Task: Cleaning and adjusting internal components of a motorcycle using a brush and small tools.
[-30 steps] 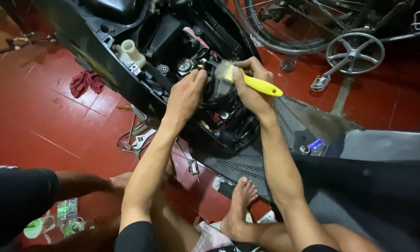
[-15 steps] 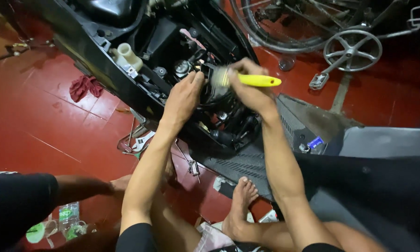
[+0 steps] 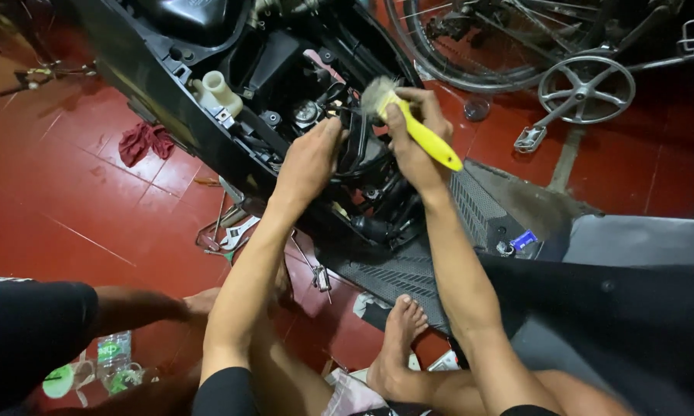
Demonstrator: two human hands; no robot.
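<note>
Yellow-handled brush over the open scooter body, bristles up at the fingertips, handle running out below the palm, right hand clenched around it, left hand just beside, fingers curled onto black engine parts, wrenches on red floor below

A small blue label sits on the grey scooter panel to my right. By my left knee a clear plastic bottle with a green label lies beside green-and-clear plastic wrappers on the red floor.
</note>
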